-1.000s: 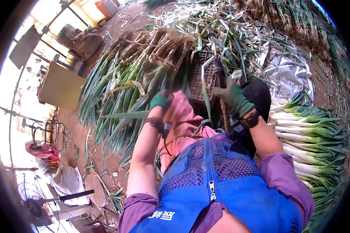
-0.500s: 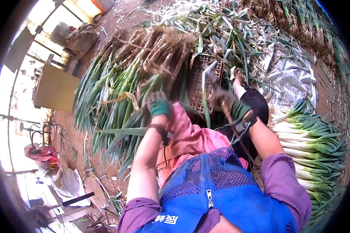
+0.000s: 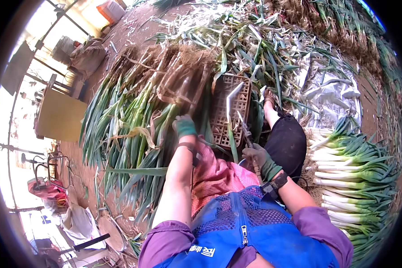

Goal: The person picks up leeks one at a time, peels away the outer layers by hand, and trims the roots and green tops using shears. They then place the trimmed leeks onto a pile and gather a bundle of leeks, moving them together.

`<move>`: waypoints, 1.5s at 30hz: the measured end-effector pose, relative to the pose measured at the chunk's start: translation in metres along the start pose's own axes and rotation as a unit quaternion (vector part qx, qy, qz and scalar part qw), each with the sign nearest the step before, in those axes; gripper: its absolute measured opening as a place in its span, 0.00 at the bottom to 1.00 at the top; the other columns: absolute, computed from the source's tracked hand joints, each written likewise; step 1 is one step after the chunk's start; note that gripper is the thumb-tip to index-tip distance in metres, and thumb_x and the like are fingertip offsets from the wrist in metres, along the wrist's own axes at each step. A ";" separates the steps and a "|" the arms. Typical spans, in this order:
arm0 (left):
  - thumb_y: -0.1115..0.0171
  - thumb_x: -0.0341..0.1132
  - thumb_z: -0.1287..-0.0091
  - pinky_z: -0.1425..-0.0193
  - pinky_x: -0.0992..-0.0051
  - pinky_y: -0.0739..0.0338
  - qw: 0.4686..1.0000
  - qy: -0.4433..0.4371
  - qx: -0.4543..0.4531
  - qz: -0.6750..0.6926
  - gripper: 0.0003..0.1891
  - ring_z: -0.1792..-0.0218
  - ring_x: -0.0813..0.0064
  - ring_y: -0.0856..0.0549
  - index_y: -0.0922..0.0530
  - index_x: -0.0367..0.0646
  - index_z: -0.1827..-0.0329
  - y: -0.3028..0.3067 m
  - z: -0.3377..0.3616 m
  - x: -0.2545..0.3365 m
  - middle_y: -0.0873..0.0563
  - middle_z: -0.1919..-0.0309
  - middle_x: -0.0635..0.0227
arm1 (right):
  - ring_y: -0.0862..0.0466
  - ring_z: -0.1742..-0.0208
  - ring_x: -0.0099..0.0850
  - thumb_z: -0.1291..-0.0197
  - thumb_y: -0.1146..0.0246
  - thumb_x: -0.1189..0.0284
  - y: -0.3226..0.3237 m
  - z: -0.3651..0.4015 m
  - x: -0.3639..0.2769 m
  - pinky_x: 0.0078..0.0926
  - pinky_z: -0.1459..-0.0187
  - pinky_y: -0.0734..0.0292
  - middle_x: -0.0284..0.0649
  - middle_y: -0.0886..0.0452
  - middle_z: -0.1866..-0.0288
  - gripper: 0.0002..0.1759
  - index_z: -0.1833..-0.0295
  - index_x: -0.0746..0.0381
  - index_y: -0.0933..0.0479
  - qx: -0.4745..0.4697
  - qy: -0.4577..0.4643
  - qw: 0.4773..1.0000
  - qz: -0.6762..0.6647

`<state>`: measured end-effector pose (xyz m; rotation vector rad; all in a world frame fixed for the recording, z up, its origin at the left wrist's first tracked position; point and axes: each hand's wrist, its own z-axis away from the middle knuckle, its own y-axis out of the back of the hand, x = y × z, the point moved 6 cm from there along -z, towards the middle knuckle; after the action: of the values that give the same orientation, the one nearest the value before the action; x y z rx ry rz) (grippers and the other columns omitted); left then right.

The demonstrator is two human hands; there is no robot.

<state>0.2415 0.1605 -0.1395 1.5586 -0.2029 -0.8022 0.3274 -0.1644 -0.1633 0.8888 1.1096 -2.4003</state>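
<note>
My left hand (image 3: 184, 126), in a green and grey glove, has its fingers curled around a leek (image 3: 183, 96) at the near side of the untrimmed leek pile (image 3: 129, 107). My right hand (image 3: 260, 160), gloved too, is closed on a slim wand-like tool (image 3: 247, 136) that points up and away; a thin tube trails from it. Just beyond that hand, a peeled leek (image 3: 230, 105) lies across a brown plastic crate (image 3: 218, 115), its white bent end toward the far side and its green leaf toward me.
Cleaned leeks (image 3: 344, 178) lie in a neat row on the right. Leaf scraps (image 3: 254, 44) and a silvery sheet (image 3: 332, 96) cover the ground ahead. More leeks with roots (image 3: 344, 27) stand at the far right. On the left is a yellow board (image 3: 60, 115).
My left hand has gone from flat, spread fingers to curled ones, slightly lower. My right hand has moved down toward my lap with the tool.
</note>
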 end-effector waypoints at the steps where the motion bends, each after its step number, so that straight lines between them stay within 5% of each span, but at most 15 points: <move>1: 0.45 0.41 0.30 0.49 0.60 0.18 0.997 0.013 -0.049 0.056 0.12 0.45 0.63 0.16 0.18 0.53 0.49 0.012 -0.002 -0.007 0.12 0.52 0.66 | 0.25 0.72 0.23 0.40 0.34 0.74 -0.001 -0.001 -0.002 0.23 0.63 0.25 0.34 0.24 0.70 0.11 0.56 0.65 0.27 0.019 0.008 0.998 0.052; 4: 0.32 0.46 0.45 0.39 0.62 0.20 0.969 -0.017 -0.157 0.191 0.23 0.44 0.54 0.15 0.16 0.46 0.48 0.055 0.018 -0.029 0.13 0.48 0.54 | 0.30 0.73 0.19 0.42 0.35 0.69 -0.001 -0.003 -0.002 0.19 0.68 0.34 0.29 0.27 0.72 0.11 0.59 0.63 0.26 0.020 0.035 0.992 0.121; 9: 0.30 0.40 0.42 0.51 0.72 0.19 0.795 -0.092 -0.306 0.516 0.22 0.62 0.74 0.15 0.17 0.39 0.46 0.112 0.057 -0.080 0.12 0.61 0.66 | 0.33 0.79 0.18 0.43 0.33 0.62 0.006 -0.014 0.013 0.20 0.78 0.40 0.27 0.28 0.75 0.16 0.58 0.62 0.24 0.015 0.058 0.989 0.137; 13: 0.33 0.38 0.41 0.53 0.75 0.20 0.688 -0.129 -0.290 0.652 0.16 0.62 0.78 0.15 0.16 0.39 0.52 0.155 0.088 -0.073 0.13 0.64 0.66 | 0.30 0.80 0.19 0.43 0.33 0.60 -0.003 0.000 0.007 0.21 0.80 0.38 0.30 0.26 0.75 0.18 0.58 0.62 0.25 0.049 0.050 0.971 0.229; 14: 0.33 0.40 0.40 0.53 0.74 0.21 0.748 -0.132 -0.250 0.600 0.17 0.62 0.75 0.16 0.16 0.40 0.51 0.155 0.085 -0.065 0.13 0.63 0.66 | 0.30 0.79 0.19 0.43 0.33 0.59 -0.005 0.005 0.005 0.21 0.80 0.36 0.31 0.25 0.75 0.18 0.57 0.63 0.25 0.051 0.036 0.966 0.250; 15: 0.34 0.40 0.37 0.48 0.74 0.22 0.741 -0.131 -0.255 0.607 0.23 0.57 0.74 0.17 0.20 0.36 0.42 0.135 0.080 -0.050 0.15 0.60 0.66 | 0.30 0.79 0.19 0.43 0.33 0.60 -0.008 0.012 0.001 0.21 0.79 0.35 0.31 0.25 0.74 0.18 0.57 0.63 0.25 0.054 0.029 0.967 0.247; 17: 0.34 0.46 0.37 0.48 0.74 0.22 0.719 -0.132 -0.244 0.637 0.25 0.57 0.72 0.16 0.20 0.37 0.42 0.074 0.068 -0.016 0.13 0.60 0.64 | 0.29 0.78 0.19 0.42 0.33 0.61 -0.016 0.028 0.001 0.21 0.78 0.34 0.32 0.25 0.73 0.18 0.56 0.63 0.24 0.060 0.011 0.969 0.240; 20: 0.32 0.55 0.39 0.50 0.72 0.21 0.911 -0.105 -0.203 0.343 0.28 0.57 0.70 0.12 0.16 0.41 0.46 0.027 0.060 0.003 0.11 0.59 0.59 | 0.23 0.69 0.22 0.41 0.32 0.62 -0.023 0.052 0.010 0.23 0.67 0.26 0.35 0.20 0.66 0.24 0.46 0.67 0.25 0.006 0.024 0.947 0.320; 26: 0.35 0.53 0.37 0.58 0.68 0.18 0.763 -0.121 -0.354 0.527 0.26 0.66 0.70 0.12 0.15 0.34 0.54 0.074 0.092 -0.008 0.11 0.63 0.58 | 0.16 0.54 0.37 0.40 0.33 0.55 -0.051 0.112 -0.006 0.33 0.50 0.24 0.47 0.16 0.55 0.34 0.34 0.64 0.28 -0.009 0.029 0.882 0.471; 30: 0.35 0.53 0.37 0.58 0.68 0.18 0.740 -0.104 -0.360 0.559 0.25 0.66 0.69 0.13 0.15 0.34 0.54 0.060 0.109 0.000 0.11 0.63 0.57 | 0.16 0.56 0.41 0.41 0.33 0.53 -0.079 0.142 -0.045 0.34 0.52 0.23 0.51 0.17 0.58 0.33 0.37 0.63 0.27 0.023 0.060 0.855 0.515; 33: 0.33 0.49 0.33 0.59 0.76 0.23 0.728 -0.141 -0.350 0.572 0.22 0.66 0.79 0.18 0.16 0.36 0.51 0.027 0.108 0.016 0.14 0.64 0.69 | 0.15 0.58 0.44 0.43 0.33 0.53 -0.076 0.140 -0.024 0.36 0.54 0.23 0.52 0.16 0.60 0.32 0.39 0.63 0.26 -0.027 0.020 0.834 0.551; 34: 0.34 0.47 0.31 0.58 0.76 0.23 0.714 -0.091 -0.376 0.584 0.20 0.65 0.79 0.18 0.17 0.37 0.49 0.015 0.109 0.018 0.14 0.64 0.69 | 0.16 0.65 0.36 0.43 0.33 0.58 -0.079 0.140 -0.023 0.34 0.60 0.23 0.47 0.16 0.64 0.29 0.42 0.66 0.26 -0.028 0.050 0.819 0.570; 37: 0.35 0.45 0.30 0.57 0.77 0.22 0.622 -0.026 -0.324 0.712 0.19 0.65 0.79 0.17 0.17 0.37 0.49 0.058 0.129 -0.001 0.14 0.64 0.69 | 0.15 0.63 0.40 0.43 0.33 0.58 -0.087 0.143 -0.030 0.35 0.59 0.22 0.48 0.15 0.63 0.29 0.41 0.66 0.27 -0.002 0.068 0.806 0.588; 42: 0.37 0.47 0.32 0.59 0.72 0.17 0.558 0.000 -0.206 0.804 0.25 0.64 0.71 0.14 0.20 0.29 0.49 0.085 0.133 -0.018 0.13 0.62 0.60 | 0.13 0.60 0.43 0.42 0.34 0.54 -0.090 0.149 -0.031 0.37 0.57 0.21 0.50 0.15 0.62 0.34 0.37 0.66 0.30 -0.029 0.182 0.790 0.585; 45: 0.38 0.50 0.28 0.56 0.74 0.22 0.629 0.003 -0.259 0.733 0.23 0.63 0.77 0.17 0.17 0.35 0.48 0.065 0.122 -0.009 0.13 0.61 0.68 | 0.13 0.61 0.43 0.42 0.34 0.54 -0.086 0.137 -0.023 0.36 0.57 0.20 0.49 0.15 0.63 0.34 0.37 0.65 0.29 -0.013 0.083 0.807 0.585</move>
<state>0.1837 0.0558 -0.0693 0.4245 -0.9804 0.4751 0.2441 -0.2153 -0.0319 1.2721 0.3649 -1.2708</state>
